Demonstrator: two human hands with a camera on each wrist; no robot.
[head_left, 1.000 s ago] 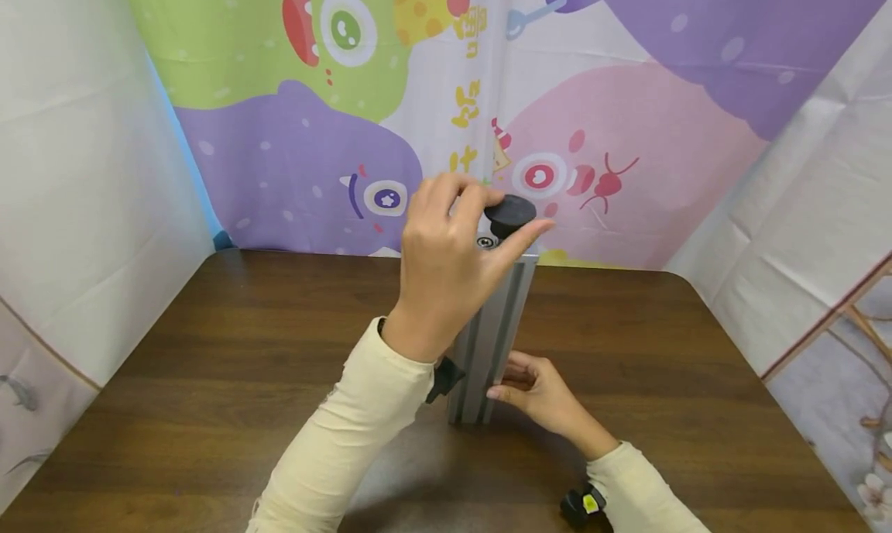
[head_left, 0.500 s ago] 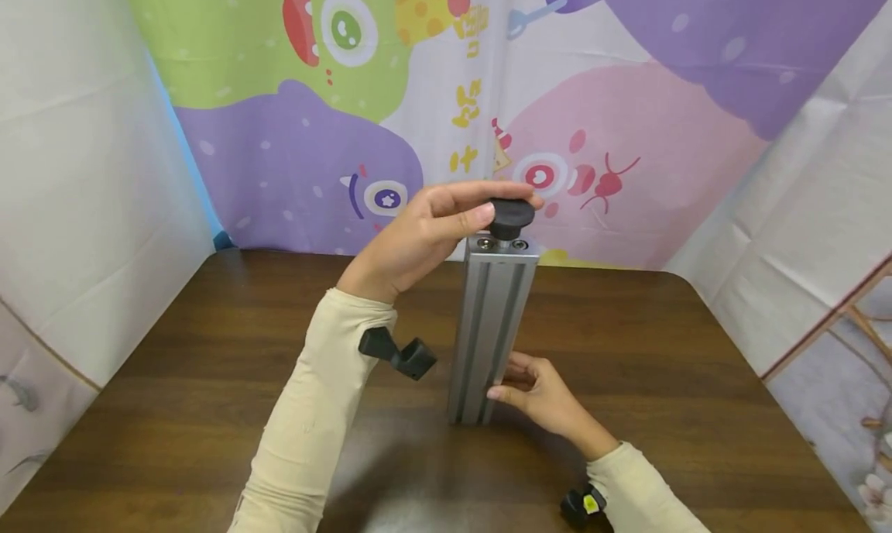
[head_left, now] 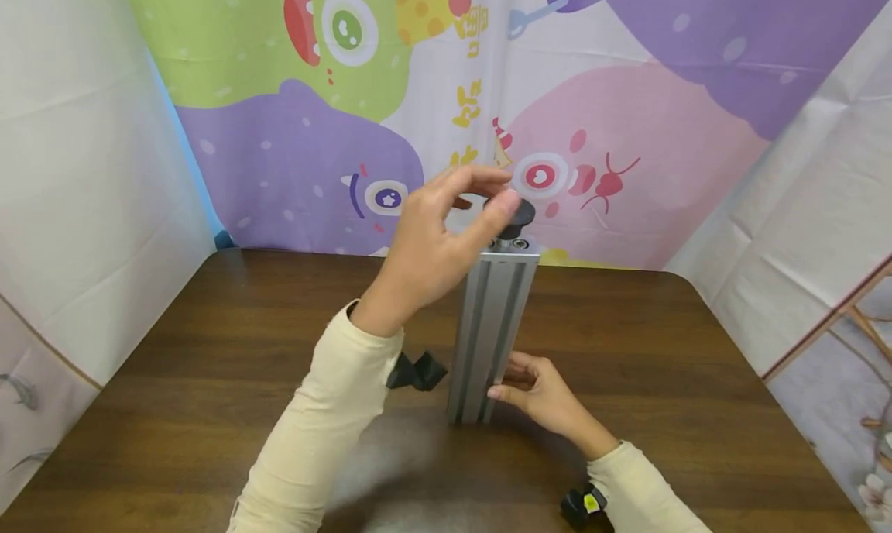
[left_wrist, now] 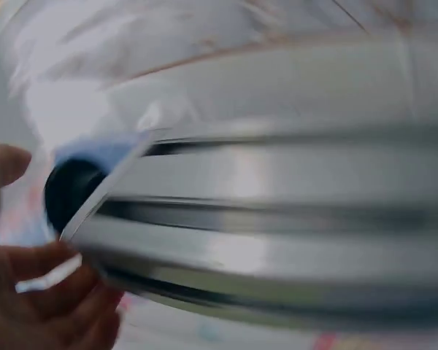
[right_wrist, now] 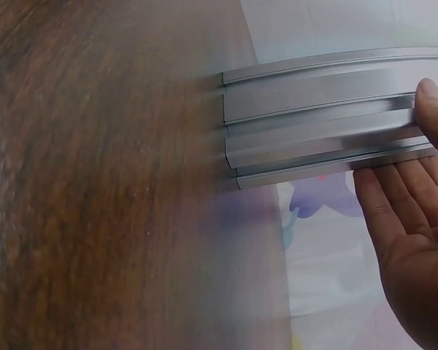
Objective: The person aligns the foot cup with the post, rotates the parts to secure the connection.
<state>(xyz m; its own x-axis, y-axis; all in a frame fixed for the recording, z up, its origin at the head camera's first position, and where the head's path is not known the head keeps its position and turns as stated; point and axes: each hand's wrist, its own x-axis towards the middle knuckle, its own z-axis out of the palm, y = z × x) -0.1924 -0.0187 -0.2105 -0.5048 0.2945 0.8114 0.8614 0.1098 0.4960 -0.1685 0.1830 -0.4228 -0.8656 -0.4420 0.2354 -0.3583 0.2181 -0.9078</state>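
A silver aluminium extrusion (head_left: 492, 324) stands upright on the table, slots running along its sides. From its top end rises a black levelling foot (head_left: 519, 218) on a short metal stem, between screw heads. My left hand (head_left: 435, 242) is raised at this foot, its thumb overlapping the near left edge and its fingers curved behind and above. In the left wrist view, blurred, thumb and fingers are spread apart around the dark foot (left_wrist: 74, 191). Low on the extrusion, my right hand (head_left: 547, 397) grips its right side, thumb in front and fingers behind.
The brown wooden table (head_left: 230, 378) carries the extrusion near its middle. Behind it hangs a cartoon-printed curtain (head_left: 279, 161), and pale cloth walls (head_left: 70, 169) stand on both sides. Black camera mounts (head_left: 418, 372) are strapped at the wrists.
My left hand has twisted back and forth around the levelling foot, its wrist dropping left, then rising again with the fingers lifted. The right hand and the extrusion have stayed in place.
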